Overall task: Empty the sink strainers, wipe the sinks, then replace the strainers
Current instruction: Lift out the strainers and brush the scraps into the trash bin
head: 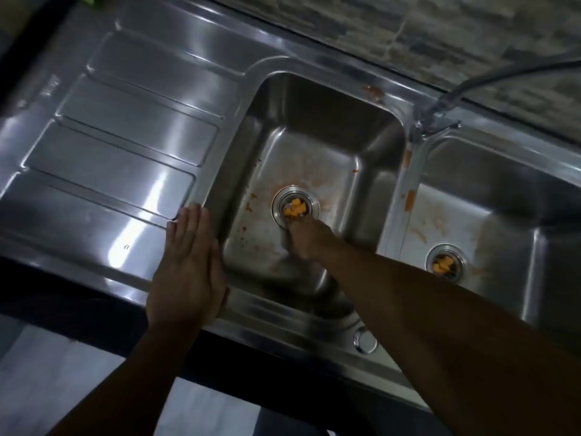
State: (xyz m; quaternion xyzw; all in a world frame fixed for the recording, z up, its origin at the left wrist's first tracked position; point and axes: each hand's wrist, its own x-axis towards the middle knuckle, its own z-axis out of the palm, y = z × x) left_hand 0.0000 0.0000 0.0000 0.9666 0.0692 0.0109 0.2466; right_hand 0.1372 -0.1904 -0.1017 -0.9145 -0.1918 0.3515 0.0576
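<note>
The left basin [314,127] is stained orange, and its round metal strainer [295,206] holds orange food bits. My right hand [306,237] reaches down into this basin. Its curled fingers meet the strainer's near edge and seem to pinch it, though the hand is blurred. My left hand [188,272] lies flat with straight fingers on the steel rim between the drainboard and the left basin. The right basin [503,196] also has orange smears, and its strainer [445,265] holds orange bits too.
A ribbed steel drainboard [119,146] stretches to the left. The tap [440,118] stands behind the divider between the basins, with a hose running off to the right. A round overflow fitting [365,340] sits on the front rim. A tiled wall is behind.
</note>
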